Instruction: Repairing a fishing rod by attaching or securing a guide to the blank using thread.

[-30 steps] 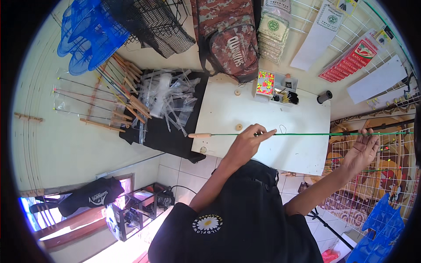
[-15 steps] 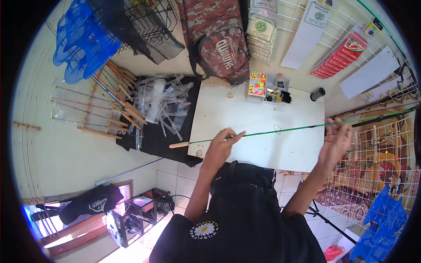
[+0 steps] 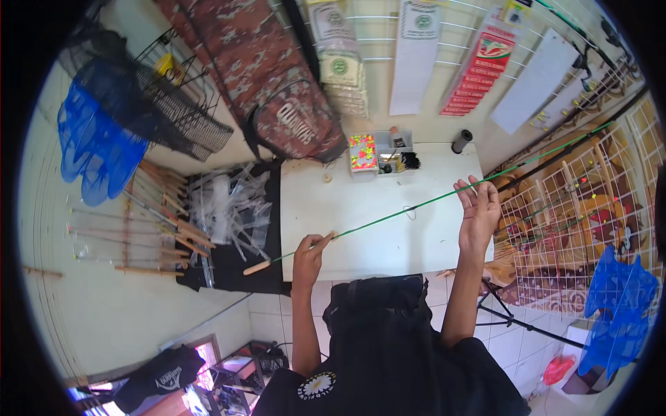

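Note:
A thin green fishing rod point(image 3: 374, 220) with a short wooden handle point(image 3: 257, 268) slants across above the white table, its far end rising to the right. My left hand point(image 3: 308, 260) pinches the rod a little ahead of the handle, thumb and index finger together. Under the rod's middle stretch, my right hand point(image 3: 479, 211) is open with its palm turned up and fingers spread; the rod crosses at its fingertips. A small dark loop of line point(image 3: 411, 213) shows by the rod between the hands.
On the white table point(image 3: 333, 201) stand a box of colourful floats point(image 3: 362, 152), a grey tray point(image 3: 399, 142) and a dark spool point(image 3: 461, 141). Wooden-handled rods point(image 3: 187, 232) and plastic sleeves point(image 3: 229, 208) lie left. A white wire rack point(image 3: 555, 256) rises at right.
The view has shifted, and the rod now slants more steeply, its right end higher. My right hand has spread its fingers and turned palm up. My left hand keeps its pinch.

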`<state>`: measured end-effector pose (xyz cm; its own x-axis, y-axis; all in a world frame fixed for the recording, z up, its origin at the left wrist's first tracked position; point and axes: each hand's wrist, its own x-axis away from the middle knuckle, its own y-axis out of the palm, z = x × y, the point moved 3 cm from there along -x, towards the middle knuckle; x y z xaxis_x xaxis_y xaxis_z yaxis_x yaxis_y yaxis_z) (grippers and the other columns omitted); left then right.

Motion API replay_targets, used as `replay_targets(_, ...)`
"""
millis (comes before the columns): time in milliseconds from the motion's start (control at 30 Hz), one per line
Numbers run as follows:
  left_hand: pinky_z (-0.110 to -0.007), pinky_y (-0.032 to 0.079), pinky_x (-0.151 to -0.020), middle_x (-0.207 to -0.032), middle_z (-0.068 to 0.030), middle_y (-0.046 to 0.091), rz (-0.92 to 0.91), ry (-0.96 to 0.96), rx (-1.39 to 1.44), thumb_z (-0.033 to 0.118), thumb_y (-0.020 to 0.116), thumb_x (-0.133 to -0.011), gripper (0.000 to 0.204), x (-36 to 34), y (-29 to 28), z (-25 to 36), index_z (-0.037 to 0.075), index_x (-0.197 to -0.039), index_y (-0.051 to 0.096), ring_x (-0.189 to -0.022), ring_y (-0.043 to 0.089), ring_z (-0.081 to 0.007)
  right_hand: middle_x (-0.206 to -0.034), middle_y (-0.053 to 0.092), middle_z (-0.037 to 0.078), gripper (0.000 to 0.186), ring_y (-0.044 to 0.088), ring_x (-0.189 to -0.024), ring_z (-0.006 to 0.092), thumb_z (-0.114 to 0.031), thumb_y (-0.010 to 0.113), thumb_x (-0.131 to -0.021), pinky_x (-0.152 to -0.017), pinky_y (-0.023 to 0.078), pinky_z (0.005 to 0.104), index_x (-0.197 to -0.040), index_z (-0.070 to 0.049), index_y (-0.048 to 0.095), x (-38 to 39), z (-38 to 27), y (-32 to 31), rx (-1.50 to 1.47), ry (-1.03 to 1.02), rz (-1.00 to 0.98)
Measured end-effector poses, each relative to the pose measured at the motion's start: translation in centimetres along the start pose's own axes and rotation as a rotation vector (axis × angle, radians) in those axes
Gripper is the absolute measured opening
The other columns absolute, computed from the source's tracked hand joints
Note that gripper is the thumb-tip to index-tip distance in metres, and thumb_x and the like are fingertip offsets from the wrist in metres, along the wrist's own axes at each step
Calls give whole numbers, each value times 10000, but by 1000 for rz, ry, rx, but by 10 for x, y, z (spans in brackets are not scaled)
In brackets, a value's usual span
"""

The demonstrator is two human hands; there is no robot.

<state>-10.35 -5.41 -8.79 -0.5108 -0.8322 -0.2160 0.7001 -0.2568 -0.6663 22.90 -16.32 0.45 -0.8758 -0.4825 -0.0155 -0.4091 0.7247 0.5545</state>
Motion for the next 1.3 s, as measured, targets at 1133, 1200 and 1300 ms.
replay_targets(1133, -319, 499, -802, -1020, -117, 658, 15, -124, 280, 148, 643, -888, 266, -141, 83, 57, 46, -1133, 627, -889, 641, -258, -1051, 580, 175, 118, 638, -963, 316, -118, 492, -987, -906, 532, 449, -1037, -16, 459, 7, 8, -69, 1, 124, 83)
replay_targets(1200, -350, 514, -791, -1028, -141, 661, -34, -236, 64, 233, 710, -834, 324, -136, 75, -24, 36, -1079, 633, -862, 654, -287, -1064, 569, 178, 123, 631, -978, 315, -117, 494, -986, -915, 531, 454, -1036, -10, 461, 6, 13, -71, -1, 158, 67)
replay_targets(1300, -389, 505, -836, -1055, -158, 654, -439, -326, -232, 369, 800, -718, 505, -98, 82, -139, 49, -1066, 624, -950, 640, -311, -1068, 564, 181, 148, 627, -992, 320, -126, 497, -986, -918, 539, 441, -1044, 5, 460, 12, 14, -68, 21, 188, 42)
